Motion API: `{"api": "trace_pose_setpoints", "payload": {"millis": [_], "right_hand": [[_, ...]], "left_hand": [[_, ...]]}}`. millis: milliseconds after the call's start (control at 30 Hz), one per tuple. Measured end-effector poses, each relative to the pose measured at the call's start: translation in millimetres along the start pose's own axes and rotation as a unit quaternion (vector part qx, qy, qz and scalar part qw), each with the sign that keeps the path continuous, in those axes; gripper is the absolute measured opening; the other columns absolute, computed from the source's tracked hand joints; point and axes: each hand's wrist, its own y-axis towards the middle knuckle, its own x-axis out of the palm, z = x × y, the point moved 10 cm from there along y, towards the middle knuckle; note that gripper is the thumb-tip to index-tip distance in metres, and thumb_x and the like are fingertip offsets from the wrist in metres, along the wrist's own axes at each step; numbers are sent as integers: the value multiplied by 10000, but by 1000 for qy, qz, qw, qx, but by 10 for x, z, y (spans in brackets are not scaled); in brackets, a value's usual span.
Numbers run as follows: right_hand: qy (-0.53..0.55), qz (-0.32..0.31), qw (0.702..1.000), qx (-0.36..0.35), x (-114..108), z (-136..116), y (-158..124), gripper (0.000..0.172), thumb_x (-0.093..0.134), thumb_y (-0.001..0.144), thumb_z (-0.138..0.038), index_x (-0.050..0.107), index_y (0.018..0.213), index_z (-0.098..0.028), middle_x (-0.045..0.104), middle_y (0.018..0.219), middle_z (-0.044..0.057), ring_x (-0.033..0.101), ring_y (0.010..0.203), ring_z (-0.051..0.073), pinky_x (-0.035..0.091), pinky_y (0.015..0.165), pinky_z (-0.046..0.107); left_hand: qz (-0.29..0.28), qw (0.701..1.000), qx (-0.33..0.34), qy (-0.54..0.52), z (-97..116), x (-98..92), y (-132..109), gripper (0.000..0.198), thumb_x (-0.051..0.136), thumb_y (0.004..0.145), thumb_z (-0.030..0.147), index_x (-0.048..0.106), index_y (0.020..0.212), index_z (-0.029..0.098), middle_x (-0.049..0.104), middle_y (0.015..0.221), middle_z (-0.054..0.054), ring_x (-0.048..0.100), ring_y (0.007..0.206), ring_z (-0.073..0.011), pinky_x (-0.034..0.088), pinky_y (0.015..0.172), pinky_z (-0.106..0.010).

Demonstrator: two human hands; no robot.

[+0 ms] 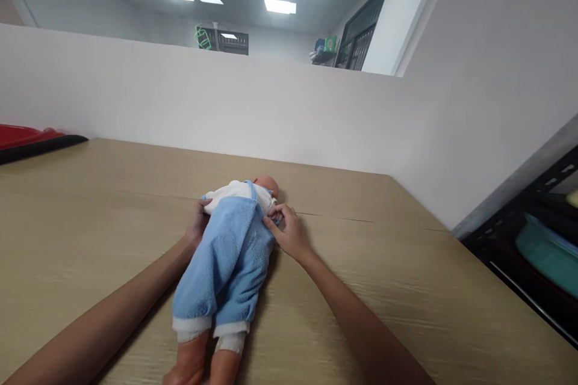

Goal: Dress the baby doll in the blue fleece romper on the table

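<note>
A baby doll lies on the wooden table, its head at the far end and its bare feet towards me. It wears fleecy light-blue overalls with white cuffs over a white top. At the doll's left side in view, my left hand is closed around its arm and sleeve; part of the fingers is hidden. On the opposite side, my right hand pinches at the doll's other arm, near the small hand and sleeve end. Exactly what lies between those fingertips is too small to tell.
The wooden table runs up to a white wall with a window above. A red tub with a black edge stands at the far left. To the right, a black rack holds a teal basin.
</note>
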Motion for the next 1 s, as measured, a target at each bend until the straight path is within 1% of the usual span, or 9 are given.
{"api": "trace_pose_setpoints", "payload": {"millis": [133,267,367,467,600,733,867,933,1000], "right_hand": [[-27,74,995,62,-179,422,-44,272,673,919,-509,617,936,-243,680,915,42,579,852,222,475,828,353],[-30,118,987,107,-345,764,-59,262,617,910,-498,579,941,-241,651,854,22,553,724,200,462,718,332],[-27,144,980,132,-448,914,-74,229,595,887,-465,557,930,-243,638,820,15,572,696,200,470,690,331],[-17,148,979,140,-463,948,-87,209,607,864,-447,556,905,-248,640,804,10,588,699,201,480,691,331],[7,145,980,138,-420,843,-102,232,640,862,-466,568,900,-248,659,816,2,612,724,194,493,713,322],[36,180,972,147,-457,624,-112,287,590,927,-526,555,972,-245,683,892,29,658,839,213,520,767,334],[65,189,969,147,-519,253,-96,331,572,962,-563,568,1066,-249,708,1021,59,681,937,227,545,821,351],[93,166,971,142,-532,38,-109,358,580,976,-567,589,1146,-252,713,1115,74,687,1012,236,557,879,371],[114,132,976,132,-544,-158,-168,402,581,993,-565,602,1250,-257,699,1225,90,669,1123,248,552,972,404]], "left_hand": [[24,1000,-4,-2,11,-35,-3,493,521,756,191,670,1224,142,825,906,-67,808,974,-305,633,993,-417],[33,999,-2,10,11,-63,6,488,527,763,193,670,1225,128,823,886,-61,810,954,-300,647,963,-410],[17,999,33,17,71,-52,25,444,565,785,217,663,1213,154,830,950,-46,802,990,-297,640,982,-414],[-22,998,46,29,78,16,13,384,588,841,257,665,1206,165,832,1027,-50,782,1081,-305,619,1032,-425],[-90,993,42,65,2,165,-84,386,680,893,362,668,1232,177,822,1159,-68,716,1250,-343,581,1104,-444],[-117,974,129,147,94,271,-255,646,807,864,409,571,1450,272,734,1410,-22,588,1435,-323,472,1231,-449],[-190,907,216,307,127,513,-508,964,860,853,397,335,1659,339,461,1702,-55,388,1590,-332,268,1349,-462],[-241,874,223,358,20,627,-611,1108,869,863,383,155,1709,372,328,1771,-83,309,1629,-340,220,1362,-493],[-284,858,215,369,-125,688,-671,1213,845,900,407,-65,1703,410,265,1790,-112,290,1638,-333,211,1357,-543]]}}
